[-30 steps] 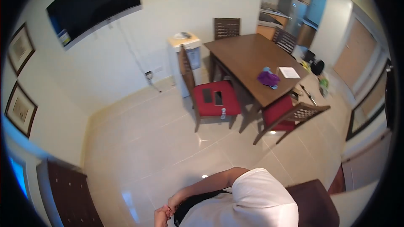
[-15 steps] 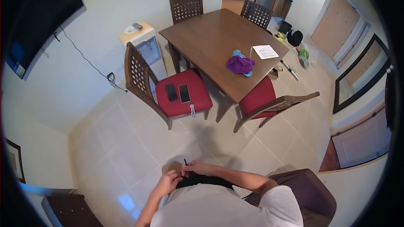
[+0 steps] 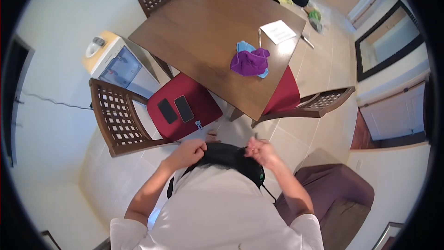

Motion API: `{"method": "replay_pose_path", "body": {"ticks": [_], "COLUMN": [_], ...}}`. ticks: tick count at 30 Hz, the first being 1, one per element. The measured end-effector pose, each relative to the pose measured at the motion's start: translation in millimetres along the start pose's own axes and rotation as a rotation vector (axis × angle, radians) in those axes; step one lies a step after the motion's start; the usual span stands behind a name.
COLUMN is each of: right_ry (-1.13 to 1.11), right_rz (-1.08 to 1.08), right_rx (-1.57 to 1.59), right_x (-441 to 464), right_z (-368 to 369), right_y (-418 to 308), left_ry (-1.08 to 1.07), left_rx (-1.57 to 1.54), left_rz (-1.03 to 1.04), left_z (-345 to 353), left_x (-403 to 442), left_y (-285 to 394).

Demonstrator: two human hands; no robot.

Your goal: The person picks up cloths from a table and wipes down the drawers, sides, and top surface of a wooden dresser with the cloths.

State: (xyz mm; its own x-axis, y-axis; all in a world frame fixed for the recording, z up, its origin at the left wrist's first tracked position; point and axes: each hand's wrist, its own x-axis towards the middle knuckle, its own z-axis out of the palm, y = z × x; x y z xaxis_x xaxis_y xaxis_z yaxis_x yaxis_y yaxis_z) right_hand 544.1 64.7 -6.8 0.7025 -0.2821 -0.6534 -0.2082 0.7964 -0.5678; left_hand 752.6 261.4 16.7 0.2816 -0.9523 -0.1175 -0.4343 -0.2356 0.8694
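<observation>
My left hand (image 3: 187, 153) is closed at the left edge of the black fabric (image 3: 224, 153) in front of my waist, and its fingers appear to pinch that edge. On the other side, my right hand (image 3: 262, 153) is also closed, near the fabric's right end. A short, thin dark object (image 3: 256, 135) pokes up from its fingers, too blurred to name. A black cord (image 3: 269, 193) hangs from the right side of the fabric. Beyond my hands, two dark phones (image 3: 184, 109) and a small light-blue trinket (image 3: 199, 124) lie on a red chair seat (image 3: 210, 104).
The wooden table (image 3: 194, 23) ahead carries purple cloth (image 3: 250, 62) over light-blue cloth, plus a white paper (image 3: 278, 32). Patterned-back chairs (image 3: 319, 102) surround it. A water dispenser (image 3: 121, 65) stands left; a brown sofa (image 3: 333, 190) is at my right.
My hands have moved apart, the right one to the right, with the dark object in its fingers. The view has shifted closer to the table and chair.
</observation>
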Motion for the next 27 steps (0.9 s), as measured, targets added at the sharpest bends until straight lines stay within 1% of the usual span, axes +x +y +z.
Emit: {"method": "replay_pose_path", "body": {"ticks": [1, 3, 4, 6, 7, 8, 9, 10, 11, 12, 14, 16, 17, 18, 19, 20, 21, 22, 23, 24, 25, 26, 27], "right_ry": [0.018, 0.049, 0.07, 0.14, 0.173, 0.192, 0.233, 0.272, 0.224, 0.234, 0.159, 0.123, 0.071, 0.014, -0.096, -0.174, -0.039, 0.125, 0.295, 0.381, 0.464, 0.389, 0.491], "right_rz": [0.008, -0.057, -0.05, -0.226, -0.275, -0.27, -0.317, -0.36, -0.404, -0.399, -0.502, -0.481, -0.299, -0.118, -0.204, -0.458, -0.483, -0.501, -0.854, -0.89, -0.928, -0.938, -0.824], "right_rx": [0.023, -0.122, -0.106, -0.191, -0.222, -0.214, -0.231, -0.251, -0.203, -0.204, -0.127, -0.175, -0.358, -0.547, -0.649, -0.713, -0.785, -0.908, -1.3, -1.445, -1.588, -1.612, -1.673], "right_x": [-1, -4, -7, -16, -19, -23, -25, -29, -32, -35, -39, -38, -33, -23, 1, 38, 88, 134, 175, 198, 216, 236, 254], "right_z": [-8, -21, -22, -26, -30, -36, -43, -50, -55, -60, -71, -81, -87, -89, -100, -105, -109, -93, -77, -47, -19, -1, 11], "right_y": [-5, -12, -13, -15, -14, -12, -11, -9, -8, -8, -13, -37, -60, -89, -113, -136, -153, -171, -185, -197, -204, -211, -212], "left_ry": [-0.029, -0.129, -0.155, -0.193, -0.213, -0.085, 0.045, 0.031, -0.065, -0.157, -0.158, -0.119, -0.095, -0.123, -0.145, -0.102, -0.062, -0.019, 0.09, 0.206, 0.356, 0.494, 0.673], "left_rx": [-0.004, 0.07, 0.061, 0.205, 0.199, 0.137, 0.073, 0.064, 0.009, -0.046, -0.053, -0.156, -0.151, -0.066, 0.016, 0.018, -0.077, -0.177, -0.379, -0.591, -0.693, -0.791, -0.778], "left_rz": [-0.007, 0.039, 0.037, -0.104, -0.1, 0.037, 0.174, 0.175, 0.148, 0.119, 0.106, 0.064, 0.063, -0.002, -0.075, -0.086, -0.168, -0.247, -0.363, -0.47, -0.496, -0.615, -0.658], "left_z": [-9, -20, -22, -21, -14, -6, 2, 6, 8, 8, 13, 16, 16, 17, 21, 26, 32, 37, 41, 45, 55, 58, 66], "left_x": [12, 35, 43, 58, 64, 69, 75, 79, 82, 87, 97, 104, 107, 108, 106, 101, 92, 84, 73, 61, 41, 23, 0], "left_y": [-6, -14, -13, -6, -6, -7, -9, -17, -30, -30, -25, -17, -12, -6, -1, -4, -13, -17, -8, -1, -10, -6, -12]}}
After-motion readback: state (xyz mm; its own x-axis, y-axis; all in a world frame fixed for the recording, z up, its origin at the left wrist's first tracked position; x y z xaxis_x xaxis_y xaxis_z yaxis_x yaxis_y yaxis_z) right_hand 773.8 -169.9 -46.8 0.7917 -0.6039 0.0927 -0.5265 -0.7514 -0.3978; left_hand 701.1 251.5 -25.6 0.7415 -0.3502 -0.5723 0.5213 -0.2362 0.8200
